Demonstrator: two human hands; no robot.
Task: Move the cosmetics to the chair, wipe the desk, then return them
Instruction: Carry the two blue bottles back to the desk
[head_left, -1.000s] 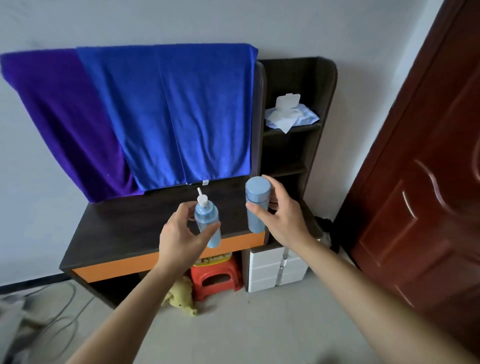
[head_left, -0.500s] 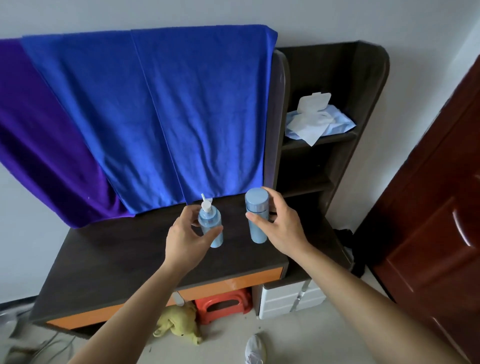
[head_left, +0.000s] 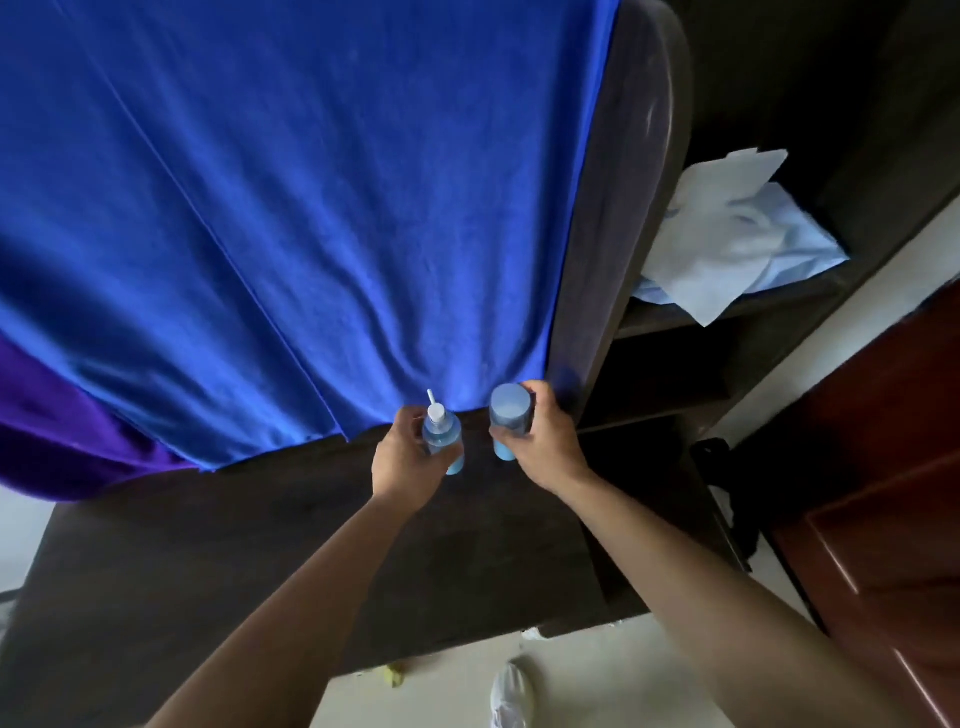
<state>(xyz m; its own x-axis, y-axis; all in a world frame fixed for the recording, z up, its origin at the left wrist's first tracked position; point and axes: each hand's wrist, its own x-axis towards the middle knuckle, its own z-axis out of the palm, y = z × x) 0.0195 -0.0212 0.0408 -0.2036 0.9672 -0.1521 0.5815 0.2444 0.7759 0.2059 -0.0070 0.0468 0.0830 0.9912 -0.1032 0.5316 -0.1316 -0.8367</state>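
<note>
My left hand (head_left: 405, 460) grips a light blue pump bottle (head_left: 444, 439) with a white nozzle. My right hand (head_left: 543, 447) grips a light blue capped bottle (head_left: 510, 422), held upright. Both bottles are at the back of the dark wooden desk (head_left: 270, 561), close to the hanging blue towel (head_left: 311, 208). I cannot tell whether their bases touch the desktop. The two bottles stand side by side, a small gap between them.
A purple towel (head_left: 62, 447) hangs at the left beside the blue one. Dark shelves (head_left: 737, 306) on the right hold a pack of wipes (head_left: 727, 234). A dark red door (head_left: 893, 493) is at the right. A white shoe (head_left: 511, 696) shows on the floor below.
I have moved closer to the desk and both hands have carried the bottles forward to the desk's back edge, near the blue towel.
</note>
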